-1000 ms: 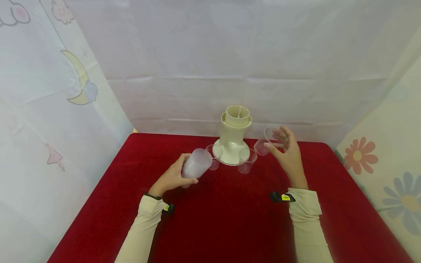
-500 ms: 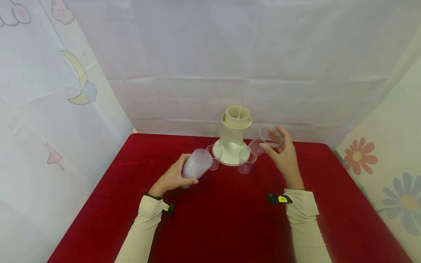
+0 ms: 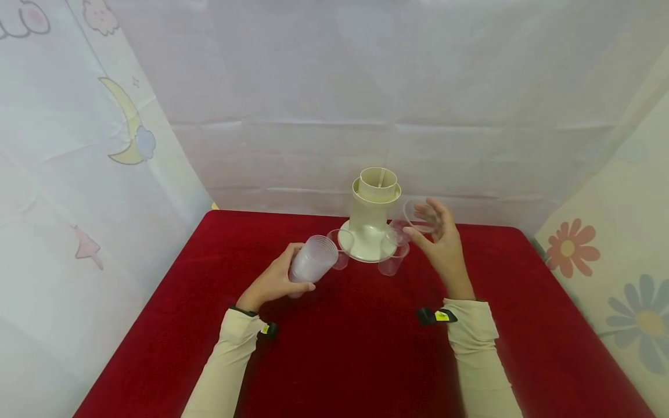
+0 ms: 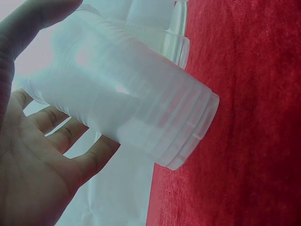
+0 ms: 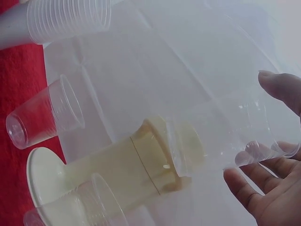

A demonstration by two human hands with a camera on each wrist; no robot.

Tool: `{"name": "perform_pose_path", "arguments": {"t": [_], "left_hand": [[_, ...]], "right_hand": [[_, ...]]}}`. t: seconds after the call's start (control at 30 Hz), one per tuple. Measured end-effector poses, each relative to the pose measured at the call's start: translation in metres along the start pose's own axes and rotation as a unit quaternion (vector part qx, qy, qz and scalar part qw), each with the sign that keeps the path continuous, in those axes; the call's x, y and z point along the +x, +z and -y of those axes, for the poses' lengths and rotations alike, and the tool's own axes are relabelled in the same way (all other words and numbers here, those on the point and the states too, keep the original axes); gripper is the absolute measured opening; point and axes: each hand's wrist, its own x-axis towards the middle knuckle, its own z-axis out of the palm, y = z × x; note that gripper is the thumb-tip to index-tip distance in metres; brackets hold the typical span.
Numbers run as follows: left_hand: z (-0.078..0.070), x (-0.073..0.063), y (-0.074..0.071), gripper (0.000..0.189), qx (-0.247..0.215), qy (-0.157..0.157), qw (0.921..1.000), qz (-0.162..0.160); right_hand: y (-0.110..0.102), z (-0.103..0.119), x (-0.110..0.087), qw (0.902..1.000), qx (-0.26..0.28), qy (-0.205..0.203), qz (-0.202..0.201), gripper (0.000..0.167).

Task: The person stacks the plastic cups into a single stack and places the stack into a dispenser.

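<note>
A single clear cup [image 5: 216,136] is held tilted between the thumb and fingers of the right hand [image 3: 444,247], its far end beside a cream stand [image 3: 370,217]. A tilted cup stack [image 3: 313,261] is gripped by the left hand [image 3: 277,283], above the red table [image 3: 345,348].
</note>
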Motion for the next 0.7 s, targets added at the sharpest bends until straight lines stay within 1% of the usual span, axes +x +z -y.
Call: {"name": "perform_pose_path", "arguments": {"t": [0.23, 0.37, 0.47, 0.57, 0.7], "left_hand": [[-0.004, -0.003, 0.001, 0.08, 0.005, -0.006, 1.0, -0.001], [0.017, 0.003, 0.004, 0.085, 0.008, -0.009, 0.9999, -0.003], [0.035, 0.007, 0.007, 0.089, 0.013, -0.009, 0.9998, -0.007], [0.04, 0.008, 0.007, 0.091, 0.012, -0.007, 0.9999, -0.009], [0.041, 0.008, 0.007, 0.09, 0.008, -0.005, 0.9999, -0.007]], "right_hand": [[0.008, 0.005, -0.002, 0.9999, 0.014, -0.004, 0.008, 0.073], [0.015, 0.009, -0.002, 0.9991, 0.039, -0.007, 0.017, 0.073], [0.021, 0.012, -0.002, 0.9972, 0.069, -0.01, 0.028, 0.073], [0.026, 0.014, -0.002, 0.9955, 0.085, -0.011, 0.041, 0.073], [0.032, 0.015, -0.002, 0.9942, 0.092, -0.018, 0.054, 0.073]]}}
